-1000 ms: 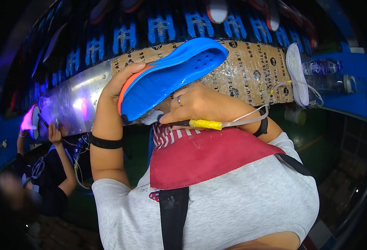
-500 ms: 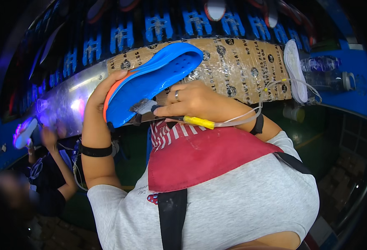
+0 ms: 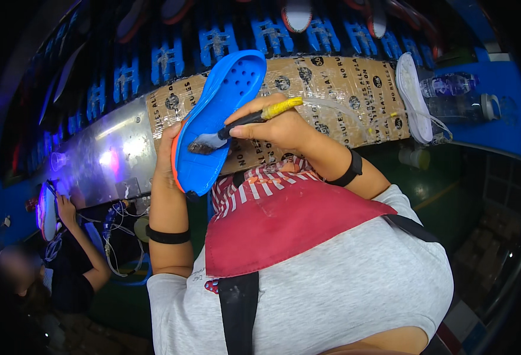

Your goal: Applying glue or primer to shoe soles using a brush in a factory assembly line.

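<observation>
A blue shoe sole [image 3: 237,86] with an orange edge is tilted up before me, its hollow inner side facing me. My left hand [image 3: 167,155] grips it by the outer left side, with the fingers partly hidden behind it. In my right hand [image 3: 281,127] is a brush [image 3: 248,121] with a dark handle, yellow wrapping and a thin clear tube at its end. The brush's bristles [image 3: 202,145] rest on the inside of the sole, toward its near end. The inner surface looks wet and shiny there.
Cardboard [image 3: 355,100] covers the bench, beside a metal surface [image 3: 115,151] at left. Behind runs a rack of blue holders [image 3: 216,44]. A white sole [image 3: 413,97] and clear bottles [image 3: 458,106] stand at right. Another person's hand [image 3: 65,210] holds a sole at left.
The sole has turned more upright, with its inside facing me more. My right hand has swung the brush over, so its yellow end now points up and right.
</observation>
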A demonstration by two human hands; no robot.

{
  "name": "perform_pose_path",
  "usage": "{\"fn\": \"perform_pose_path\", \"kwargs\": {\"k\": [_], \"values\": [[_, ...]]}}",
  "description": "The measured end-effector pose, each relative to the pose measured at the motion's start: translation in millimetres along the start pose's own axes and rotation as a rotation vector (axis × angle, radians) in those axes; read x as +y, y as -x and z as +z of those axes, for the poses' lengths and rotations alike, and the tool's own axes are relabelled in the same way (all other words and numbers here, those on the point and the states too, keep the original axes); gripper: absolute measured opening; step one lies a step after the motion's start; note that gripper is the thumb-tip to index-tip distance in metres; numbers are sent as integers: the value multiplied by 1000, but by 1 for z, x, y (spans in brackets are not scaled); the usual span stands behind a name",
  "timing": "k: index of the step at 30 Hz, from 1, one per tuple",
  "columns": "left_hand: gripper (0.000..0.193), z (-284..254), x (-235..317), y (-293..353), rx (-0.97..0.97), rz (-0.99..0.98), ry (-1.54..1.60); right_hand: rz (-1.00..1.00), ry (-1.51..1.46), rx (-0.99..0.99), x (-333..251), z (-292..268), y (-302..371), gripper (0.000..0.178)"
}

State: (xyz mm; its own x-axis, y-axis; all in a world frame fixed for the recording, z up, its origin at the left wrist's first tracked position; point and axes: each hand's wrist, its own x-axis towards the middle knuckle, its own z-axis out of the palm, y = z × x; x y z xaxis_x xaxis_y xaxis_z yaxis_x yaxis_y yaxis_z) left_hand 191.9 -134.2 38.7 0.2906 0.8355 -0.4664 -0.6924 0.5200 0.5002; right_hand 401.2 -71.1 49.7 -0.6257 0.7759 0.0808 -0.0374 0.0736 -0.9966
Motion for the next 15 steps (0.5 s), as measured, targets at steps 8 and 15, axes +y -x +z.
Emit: {"fn": "perform_pose_path", "kwargs": {"k": [8, 15], "values": [[65, -8, -10, -3, -24, 18, 67, -75, 133, 424, 8, -23, -7, 23], [57, -26, -30, -18, 80, 194, 181, -566, 665, 19, 10, 13, 9, 29]]}}
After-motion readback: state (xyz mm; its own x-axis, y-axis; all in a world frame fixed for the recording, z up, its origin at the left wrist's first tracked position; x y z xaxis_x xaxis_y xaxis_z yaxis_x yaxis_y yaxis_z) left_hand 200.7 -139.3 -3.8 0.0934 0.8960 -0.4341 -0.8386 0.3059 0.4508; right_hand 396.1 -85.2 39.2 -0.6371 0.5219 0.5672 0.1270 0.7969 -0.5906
